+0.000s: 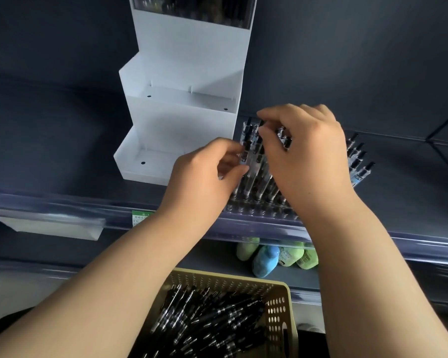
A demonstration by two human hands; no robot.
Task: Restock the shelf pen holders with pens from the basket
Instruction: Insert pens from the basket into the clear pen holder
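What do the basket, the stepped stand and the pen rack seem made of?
Basket: beige plastic, probably; moulded rows of holes. Stepped stand: white, matte, thin flat panels, likely plastic sheet. Pen rack: clear glossy plastic, it seems; pens show through.

both hands reach a clear pen rack (264, 211) on the dark shelf (62, 151). the left hand (202, 177) pinches a clear pen (249, 168) standing in the rack; the right hand (308, 156) pinches a black-capped pen (260, 124) by its top. a white stepped holder (176, 120) stands just left of the rack. below, a beige basket (277, 303) holds loose black pens (212, 321).
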